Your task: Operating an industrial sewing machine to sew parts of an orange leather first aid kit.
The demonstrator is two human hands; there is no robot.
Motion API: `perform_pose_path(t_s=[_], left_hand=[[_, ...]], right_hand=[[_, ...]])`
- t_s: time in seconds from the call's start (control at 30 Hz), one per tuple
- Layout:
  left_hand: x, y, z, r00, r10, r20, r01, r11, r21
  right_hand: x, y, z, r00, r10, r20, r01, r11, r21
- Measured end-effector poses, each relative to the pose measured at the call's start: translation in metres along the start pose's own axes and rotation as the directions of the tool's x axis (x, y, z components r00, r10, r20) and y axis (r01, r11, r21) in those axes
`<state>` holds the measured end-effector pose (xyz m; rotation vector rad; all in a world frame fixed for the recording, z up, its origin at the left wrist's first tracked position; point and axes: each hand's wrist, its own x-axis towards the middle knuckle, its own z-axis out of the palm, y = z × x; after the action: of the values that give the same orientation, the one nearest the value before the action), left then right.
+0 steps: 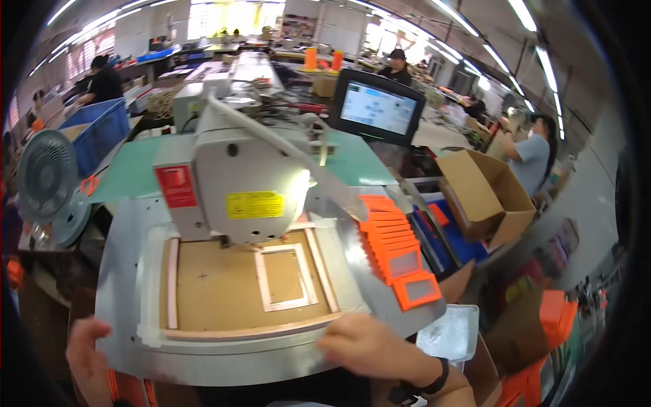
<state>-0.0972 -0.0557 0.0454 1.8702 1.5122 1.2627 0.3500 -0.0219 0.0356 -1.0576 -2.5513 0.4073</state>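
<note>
A grey sewing machine head (247, 183) stands over a flat brown template board (217, 292). Pale strips edge this board, and a small white-edged rectangular frame (308, 285) lies on its right half. My right hand (363, 346) is at the board's front right corner, fingers curled, blurred and partly hidden; I cannot make out anything in them. At the front left rim of the grey metal table plate (125, 271), my left hand (88, 353) is raised with thumb and fingers apart, holding nothing visible. Overlapping orange pieces with clear windows (397, 251) lie right of the board.
A lit control screen (376, 108) stands behind the machine. To the right are an open cardboard box (485, 197) and a clear plastic tray (451, 332). At left, a fan (47, 169) stands before a blue crate (98, 136). Other people work farther off.
</note>
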Motion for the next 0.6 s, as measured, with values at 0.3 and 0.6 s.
perform_pose_path(t_s=[0.3, 0.6], left_hand=[[0.089, 0.053, 0.099, 0.479, 0.244, 0.843, -0.367, 0.928, -0.06], [0.116, 0.054, 0.182, 0.364, 0.391, 0.845, -0.665, 0.745, -0.058]], right_hand=[[-0.127, 0.095, -0.075, 0.69, 0.641, -0.336, -0.695, 0.717, -0.058], [-0.112, 0.111, -0.085, 0.801, 0.598, -0.034, -0.591, 0.781, -0.203]])
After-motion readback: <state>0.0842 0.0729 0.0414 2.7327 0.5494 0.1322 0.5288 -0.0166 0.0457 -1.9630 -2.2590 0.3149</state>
